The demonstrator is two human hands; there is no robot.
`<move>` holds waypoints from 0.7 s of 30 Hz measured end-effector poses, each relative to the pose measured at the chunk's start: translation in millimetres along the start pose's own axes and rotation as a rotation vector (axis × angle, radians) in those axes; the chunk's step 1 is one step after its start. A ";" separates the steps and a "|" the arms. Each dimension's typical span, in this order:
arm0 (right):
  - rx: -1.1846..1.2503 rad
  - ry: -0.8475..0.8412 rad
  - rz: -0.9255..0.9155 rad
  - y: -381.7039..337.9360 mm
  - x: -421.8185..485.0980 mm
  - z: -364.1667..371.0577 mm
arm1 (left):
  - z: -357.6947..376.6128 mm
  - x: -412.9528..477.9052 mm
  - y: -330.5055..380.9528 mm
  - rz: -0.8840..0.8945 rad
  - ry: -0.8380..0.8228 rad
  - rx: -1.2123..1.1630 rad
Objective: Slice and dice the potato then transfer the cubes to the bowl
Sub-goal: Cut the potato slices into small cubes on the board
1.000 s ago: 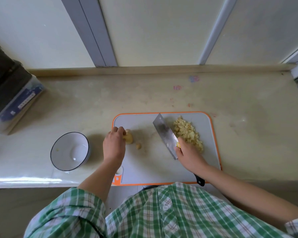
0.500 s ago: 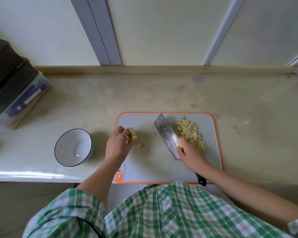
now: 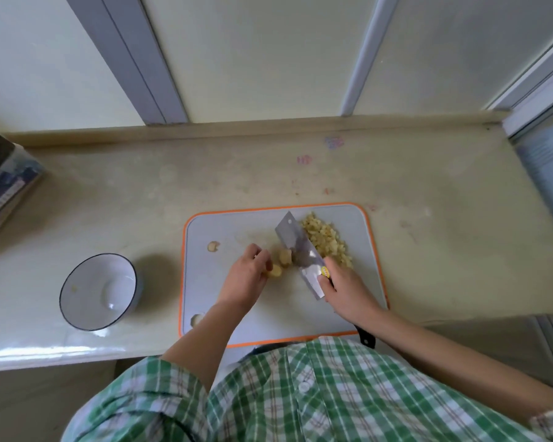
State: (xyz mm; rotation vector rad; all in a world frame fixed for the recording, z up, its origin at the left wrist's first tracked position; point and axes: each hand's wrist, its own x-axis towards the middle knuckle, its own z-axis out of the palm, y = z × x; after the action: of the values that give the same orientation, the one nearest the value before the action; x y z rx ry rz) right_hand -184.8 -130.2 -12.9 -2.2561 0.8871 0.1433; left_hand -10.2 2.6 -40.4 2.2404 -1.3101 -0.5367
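Observation:
A grey cutting board (image 3: 224, 301) with an orange rim lies on the counter. A heap of diced potato (image 3: 328, 239) sits at its far right. My right hand (image 3: 348, 291) is shut on a cleaver (image 3: 297, 250), blade slanting across the board beside the heap. Just left of the blade lie two potato chunks (image 3: 284, 258); my left hand (image 3: 248, 275) pinches the nearer one (image 3: 274, 271) with its fingertips. A small potato scrap (image 3: 213, 246) lies alone at the board's left. An empty white bowl (image 3: 99, 291) with a dark rim stands left of the board.
A dark box over a blue-printed carton (image 3: 4, 189) sits at the far left of the counter. The counter's front edge (image 3: 61, 352) runs just below the bowl and board. A wall with grey window frames closes the back.
My left hand has moved right across the board, bringing potato chunks next to the cleaver and leaving one scrap behind at the left. The cleaver stays beside the heap.

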 end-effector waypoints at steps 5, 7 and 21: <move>0.054 -0.019 -0.028 -3.3 0.5 0.9 | -12.1 -8.2 -13.2 -0.049 0.032 0.073; 0.047 0.010 -0.038 -6.1 3.6 0.8 | -14.8 -9.0 -13.7 -0.089 0.058 0.067; 0.067 0.101 0.014 6.3 12.9 -12.2 | -2.6 18.6 1.4 -0.015 0.047 0.185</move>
State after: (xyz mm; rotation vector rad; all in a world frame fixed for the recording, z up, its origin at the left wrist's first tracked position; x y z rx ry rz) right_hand -180.7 -148.5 -11.7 -2.2116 0.9472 0.0057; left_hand -1.1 -13.9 -39.1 2.3977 -1.3697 -0.3791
